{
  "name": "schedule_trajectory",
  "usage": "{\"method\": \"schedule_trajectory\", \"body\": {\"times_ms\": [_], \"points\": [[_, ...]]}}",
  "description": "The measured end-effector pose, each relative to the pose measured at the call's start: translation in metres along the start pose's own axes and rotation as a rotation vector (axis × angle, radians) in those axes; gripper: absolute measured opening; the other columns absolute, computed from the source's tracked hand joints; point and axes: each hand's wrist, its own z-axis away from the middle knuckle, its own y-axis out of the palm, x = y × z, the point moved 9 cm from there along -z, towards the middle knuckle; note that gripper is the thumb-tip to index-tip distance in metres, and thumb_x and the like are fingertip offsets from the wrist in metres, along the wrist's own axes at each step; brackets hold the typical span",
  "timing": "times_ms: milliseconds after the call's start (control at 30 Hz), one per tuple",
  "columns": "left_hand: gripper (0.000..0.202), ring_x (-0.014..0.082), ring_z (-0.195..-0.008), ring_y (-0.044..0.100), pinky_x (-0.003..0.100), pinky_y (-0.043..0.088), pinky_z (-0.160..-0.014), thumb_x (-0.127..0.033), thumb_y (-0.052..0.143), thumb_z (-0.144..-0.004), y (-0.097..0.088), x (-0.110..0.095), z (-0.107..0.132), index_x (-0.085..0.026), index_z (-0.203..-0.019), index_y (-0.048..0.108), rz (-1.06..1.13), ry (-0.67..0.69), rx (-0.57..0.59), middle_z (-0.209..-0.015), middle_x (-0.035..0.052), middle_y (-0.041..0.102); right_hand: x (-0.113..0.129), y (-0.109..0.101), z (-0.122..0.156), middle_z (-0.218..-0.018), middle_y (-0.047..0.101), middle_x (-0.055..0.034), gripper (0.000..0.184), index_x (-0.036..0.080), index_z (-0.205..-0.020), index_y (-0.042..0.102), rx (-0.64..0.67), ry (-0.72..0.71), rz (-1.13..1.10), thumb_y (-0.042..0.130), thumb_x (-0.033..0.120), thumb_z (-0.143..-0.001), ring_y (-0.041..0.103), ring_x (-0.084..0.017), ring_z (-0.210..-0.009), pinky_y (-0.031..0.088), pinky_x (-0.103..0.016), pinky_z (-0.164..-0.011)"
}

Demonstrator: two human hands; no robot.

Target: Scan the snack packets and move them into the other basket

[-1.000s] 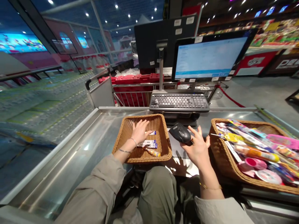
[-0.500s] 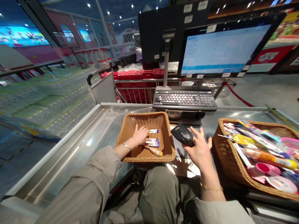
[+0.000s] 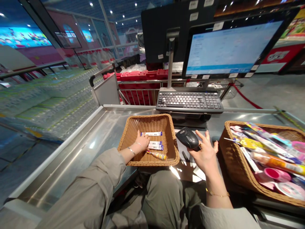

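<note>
My left hand point(image 3: 142, 141) is inside a brown wicker basket point(image 3: 175, 152), its fingers stretched out at the left ends of several slim white-and-blue packets point(image 3: 155, 145). One such packet point(image 3: 154, 134) lies a little apart, above the others. Below them rests an orange-and-yellow tube-shaped item point(image 3: 158, 155), its left end near my hand. To the right of this basket, my right hand point(image 3: 204, 154) holds a black barcode scanner point(image 3: 188, 137) low in its grip, with some fingers spread upward. The scanner's handle is mostly hidden.
A second wicker basket point(image 3: 234, 159), full of mixed small goods, stands on the right. A keyboard point(image 3: 189, 101) and a lit monitor point(image 3: 228, 47) are behind the scanner. The metal counter point(image 3: 95, 140) has a raised edge on the left.
My left hand has drawn slightly left, uncovering more of the upper packet and the tube-shaped item. My right hand keeps the scanner at nearly the same spot.
</note>
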Motion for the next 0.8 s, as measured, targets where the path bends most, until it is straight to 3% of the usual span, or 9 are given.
{"method": "schedule_trajectory", "body": {"times_ms": [133, 367, 467, 633, 800], "points": [[0.050, 0.0398, -0.123, 0.054, 0.081, 0.011, -0.109, -0.042, 0.083, -0.072, 0.009, -0.001, 0.000, -0.020, -0.113, 0.068, -0.022, 0.003, 0.037, -0.122, 0.0182, 0.068, 0.002, -0.001, 0.001, -0.142, 0.059, -0.0095, 0.014, 0.021, -0.075, 0.066, -0.001, -0.013, 0.002, 0.061, 0.034, -0.072, 0.028, -0.039, -0.150, 0.005, -0.077, -0.113], [0.013, 0.0329, -0.098, 0.068, 0.080, -0.001, -0.110, -0.022, 0.072, -0.081, 0.014, -0.007, -0.004, -0.016, -0.092, 0.075, -0.051, 0.043, 0.081, -0.095, 0.0148, 0.075, 0.001, -0.003, 0.001, -0.143, 0.059, -0.0099, 0.014, 0.021, -0.077, 0.068, -0.002, -0.007, 0.015, 0.063, 0.034, -0.071, 0.029, -0.040, -0.149, 0.007, -0.078, -0.112], [0.011, 0.0310, -0.092, 0.069, 0.079, -0.003, -0.111, -0.021, 0.069, -0.083, 0.012, -0.009, -0.004, -0.015, -0.090, 0.075, -0.051, 0.049, 0.083, -0.093, 0.0146, 0.076, 0.001, -0.004, 0.001, -0.143, 0.059, -0.0102, 0.014, 0.021, -0.077, 0.068, -0.003, -0.004, 0.008, 0.063, 0.033, -0.071, 0.029, -0.039, -0.149, 0.007, -0.078, -0.112], [0.014, 0.0296, -0.090, 0.071, 0.078, 0.001, -0.112, -0.027, 0.067, -0.084, 0.002, -0.008, -0.004, -0.015, -0.089, 0.073, -0.038, 0.032, 0.067, -0.092, 0.0136, 0.076, -0.001, -0.004, 0.001, -0.142, 0.060, -0.0104, 0.014, 0.021, -0.077, 0.068, 0.009, 0.001, 0.000, 0.063, 0.033, -0.072, 0.028, -0.039, -0.150, 0.005, -0.077, -0.113], [0.019, 0.0297, -0.096, 0.070, 0.075, 0.005, -0.114, -0.032, 0.062, -0.088, -0.025, 0.002, -0.002, -0.016, -0.094, 0.070, -0.023, -0.020, -0.009, -0.100, 0.0146, 0.076, -0.002, -0.005, 0.001, -0.143, 0.058, -0.0099, 0.014, 0.021, -0.076, 0.066, 0.013, 0.001, 0.010, 0.062, 0.034, -0.072, 0.027, -0.038, -0.150, 0.005, -0.077, -0.113]]}}
